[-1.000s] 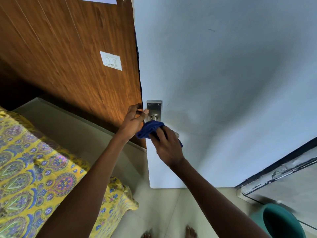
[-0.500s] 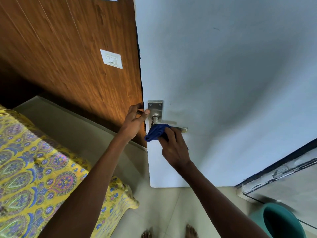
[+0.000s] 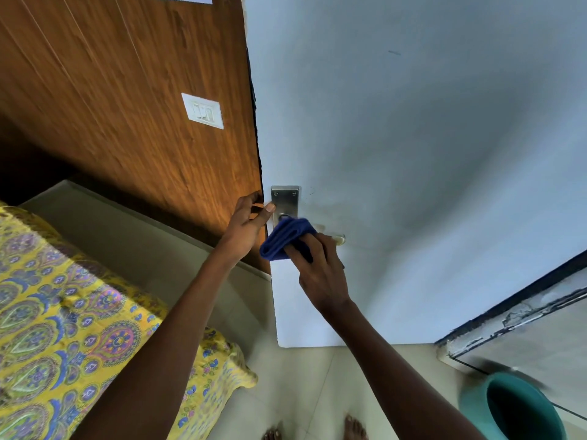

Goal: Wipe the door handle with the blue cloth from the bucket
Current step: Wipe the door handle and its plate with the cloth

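The metal door handle (image 3: 338, 239) sits on a steel backplate (image 3: 285, 201) at the left edge of the pale door (image 3: 413, 154). My right hand (image 3: 320, 274) holds the folded blue cloth (image 3: 286, 238) pressed over the lever near its pivot; only the lever's tip shows to the right of my fingers. My left hand (image 3: 246, 225) grips the door's edge beside the backplate, thumb resting on the plate. The teal bucket (image 3: 514, 408) stands on the floor at the lower right.
A wood-panelled wall (image 3: 127, 106) with a white switch plate (image 3: 203, 111) is to the left. A bed with a yellow patterned cover (image 3: 63, 328) fills the lower left. My bare feet (image 3: 354, 428) stand on the tiled floor. A worn frame (image 3: 524, 312) runs at the right.
My right hand has slid the cloth back left along the lever toward the pivot and bunched it upward. My left hand stays on the door edge.
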